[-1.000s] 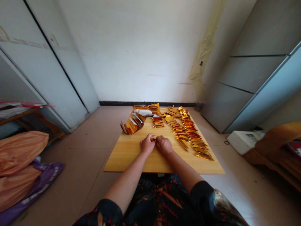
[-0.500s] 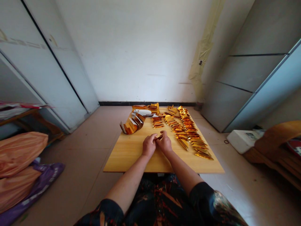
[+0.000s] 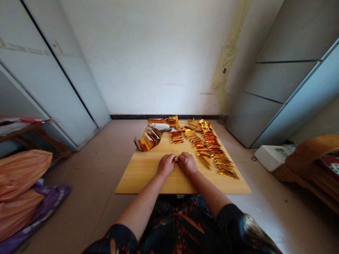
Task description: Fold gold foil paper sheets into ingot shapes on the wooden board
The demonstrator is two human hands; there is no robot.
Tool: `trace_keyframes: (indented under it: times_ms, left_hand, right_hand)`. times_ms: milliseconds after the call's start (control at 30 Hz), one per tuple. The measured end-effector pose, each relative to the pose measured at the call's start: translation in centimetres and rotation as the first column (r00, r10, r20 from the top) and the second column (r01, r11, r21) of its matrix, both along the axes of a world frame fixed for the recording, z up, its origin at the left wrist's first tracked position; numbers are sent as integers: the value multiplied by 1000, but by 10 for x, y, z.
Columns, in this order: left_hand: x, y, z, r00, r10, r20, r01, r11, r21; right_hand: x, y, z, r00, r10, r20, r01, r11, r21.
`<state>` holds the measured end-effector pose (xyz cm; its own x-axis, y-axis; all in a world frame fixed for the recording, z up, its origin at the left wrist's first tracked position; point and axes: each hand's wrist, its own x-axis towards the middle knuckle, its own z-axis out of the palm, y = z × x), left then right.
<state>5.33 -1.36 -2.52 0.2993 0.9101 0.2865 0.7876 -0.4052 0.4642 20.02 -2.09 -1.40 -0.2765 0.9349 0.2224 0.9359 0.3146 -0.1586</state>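
Over the middle of the wooden board, my left hand and my right hand are closed on a small piece of gold foil paper. Only a sliver of it shows between them; the fingers cover the rest. To the right lie long rows of folded gold paper pieces, the nearest ones pointed at the ends. A shorter row of folded pieces sits beyond my hands. At the far left, a curved stack of gold and white sheets rests on the board.
A white rolled bundle and more gold paper lie at the board's far edge. Past it stands a white wall. Orange and purple bags are on the left, a white box and wooden furniture on the right.
My hands have turned knuckles-up and lowered slightly, the right one flattening over the paper. A gold sliver now shows between them where a darker edge showed before.
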Motion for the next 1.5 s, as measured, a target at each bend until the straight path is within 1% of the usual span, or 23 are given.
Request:
trace_keyframes:
  times_ms: [67,167,300,400,533,700,800,900,1000,1067,1167,1233,1333,1400,1500]
  left_hand:
    - [-3,1,1,998,48,49,-45,997,-57]
    - [-5,1,2,991,83,102,-69,988,-137]
    - [-3,0,7,983,149,111,-127,974,-188]
    - [-2,-1,8,981,180,78,-163,969,-184]
    - [-1,0,7,981,180,67,-168,973,-155]
    - [1,0,7,976,214,32,-209,971,-115]
    - [4,-1,7,978,210,2,-209,974,-90]
    - [6,-2,8,974,227,-17,-227,970,-84]
    - [9,-1,10,968,250,-39,-252,963,-92]
    - [11,2,12,966,253,-59,-259,959,-120]
    - [14,10,16,964,251,-85,-263,943,-202]
    - [15,14,18,964,251,-90,-266,932,-245]
    - [15,18,18,963,258,-78,-269,923,-275]
    - [13,19,17,965,254,-63,-262,923,-284]
    - [9,17,14,968,248,-32,-246,924,-291]
  right_hand:
    - [1,0,2,1000,0,0,0,1000,-20]
    - [3,0,6,1000,-10,-19,9,998,-67]
    - [3,1,11,998,-49,-35,44,992,-120]
    - [1,4,13,994,-108,-25,103,982,-160]
    - [-3,6,17,974,-225,7,221,948,-229]
    - [-6,5,25,960,-279,23,272,913,-304]
    - [-6,4,26,958,-285,34,282,912,-297]
    - [-4,3,22,968,-248,41,250,933,-258]
    - [-2,3,21,978,-204,52,211,947,-241]
    - [-3,4,22,977,-207,59,215,942,-257]
    - [-6,8,29,965,-255,57,260,913,-314]
    - [-9,11,34,952,-302,48,297,875,-382]
    - [-13,13,43,932,-361,22,328,821,-466]
    - [-14,14,45,926,-379,11,336,807,-486]
    - [-13,14,45,926,-379,8,333,802,-496]
